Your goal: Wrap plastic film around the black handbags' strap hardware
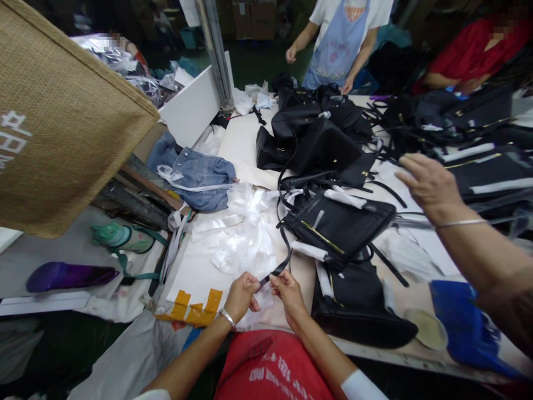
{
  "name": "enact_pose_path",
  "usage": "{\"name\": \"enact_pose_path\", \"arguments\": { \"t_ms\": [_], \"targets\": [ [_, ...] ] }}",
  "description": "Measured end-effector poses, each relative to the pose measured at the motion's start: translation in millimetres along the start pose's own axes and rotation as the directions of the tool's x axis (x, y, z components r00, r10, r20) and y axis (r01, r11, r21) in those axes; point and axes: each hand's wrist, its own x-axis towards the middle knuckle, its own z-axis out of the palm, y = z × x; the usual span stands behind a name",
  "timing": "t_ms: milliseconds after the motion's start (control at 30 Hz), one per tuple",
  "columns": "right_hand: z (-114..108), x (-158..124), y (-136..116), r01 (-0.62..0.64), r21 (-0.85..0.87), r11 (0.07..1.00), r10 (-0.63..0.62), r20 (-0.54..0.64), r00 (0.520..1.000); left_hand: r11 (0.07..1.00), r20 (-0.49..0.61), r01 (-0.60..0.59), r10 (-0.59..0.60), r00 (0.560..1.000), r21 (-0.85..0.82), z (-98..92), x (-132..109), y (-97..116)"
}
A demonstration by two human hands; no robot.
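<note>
Between my two hands runs a narrow black strap that leads up toward the black bag on the table. My left hand pinches its near end, a silver bracelet on the wrist. Close beside it, my right hand pinches the same strap with thumb and finger. The bag lies on its side with a gold zip and white wrapping around its handles. Under and beyond my hands spreads a heap of glossy white plastic strips. Another black bag lies to the right of my right hand.
Black bags are piled at the table's middle. Another person's hand reaches in from the right, above a blue cloth and a round dish. A denim garment, green bottle and hanging burlap sack are on the left.
</note>
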Motion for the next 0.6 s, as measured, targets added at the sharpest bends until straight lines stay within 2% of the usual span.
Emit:
{"name": "enact_pose_path", "arguments": {
  "t_ms": [167, 300, 400, 500, 600],
  "targets": [
    [6.5, -5.6, 7.9, -0.071, -0.006, 0.997, 0.071, 0.102, 0.992, 0.999, -0.037, -0.009, 0.01, 0.999, 0.039, -2.9, -0.9, 1.1],
    [3.4, -2.2, -0.2, -0.184, -0.037, 0.982, 0.187, 0.202, 0.961, 1.0, -0.04, 0.019, -0.02, 0.999, -0.021, -5.2, -6.3, 4.3],
    [-0.5, 10.8, -10.7, -0.258, 0.006, 0.966, 0.253, 0.165, 0.953, 0.999, -0.018, 0.036, -0.037, 0.999, -0.033, -6.4, -9.3, 6.1],
    [-0.9, 25.3, -17.2, -0.227, 0.031, 0.973, 0.224, 0.089, 0.971, 0.999, 0.002, 0.027, -0.027, 1.0, -0.021, -5.6, -10.1, 7.8],
    [0.8, 31.9, -18.3, -0.184, 0.009, 0.983, 0.182, 0.083, 0.98, 0.999, -0.026, 0.04, -0.041, 0.999, -0.034, -4.0, -9.1, 10.1]
  ]
}}
